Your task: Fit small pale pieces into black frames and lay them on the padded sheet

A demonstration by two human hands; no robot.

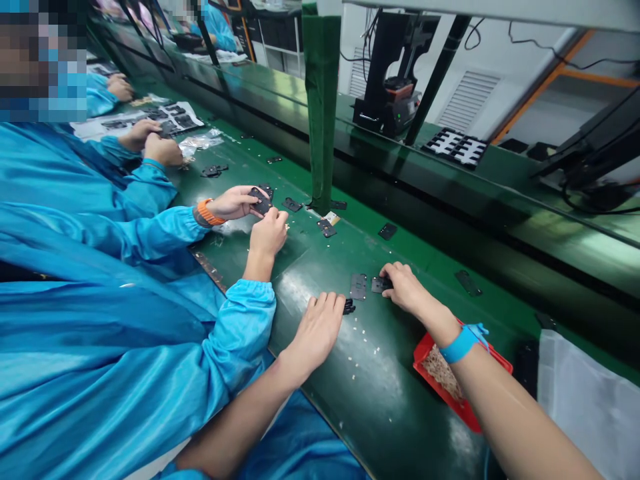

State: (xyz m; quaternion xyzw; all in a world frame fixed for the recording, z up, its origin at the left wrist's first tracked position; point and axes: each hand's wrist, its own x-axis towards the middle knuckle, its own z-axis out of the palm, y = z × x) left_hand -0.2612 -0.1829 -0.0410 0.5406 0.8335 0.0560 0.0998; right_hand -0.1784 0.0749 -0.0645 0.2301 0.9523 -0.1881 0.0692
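My left hand [320,327] is curled over a small stack of black plastic plates [349,307] on the green bench; only the stack's end shows past my fingers, and my thumb is hidden. To its right, my right hand [406,288] pinches the edge of a thin black plastic plate [381,285] at the bench surface. Between the hands, slightly farther away, a flat black plate with cut-outs [358,287] lies close to the pinched one. Tiny pale pieces [363,331] are scattered in front of both hands.
Under my right forearm sits a red bin [421,349] of small pale pieces. A green post [321,107] rises from the bench. More black plates [387,231] lie along the far side. At left, a co-worker's hands [267,233] hold a black plate. White sheeting [575,380] is at right.
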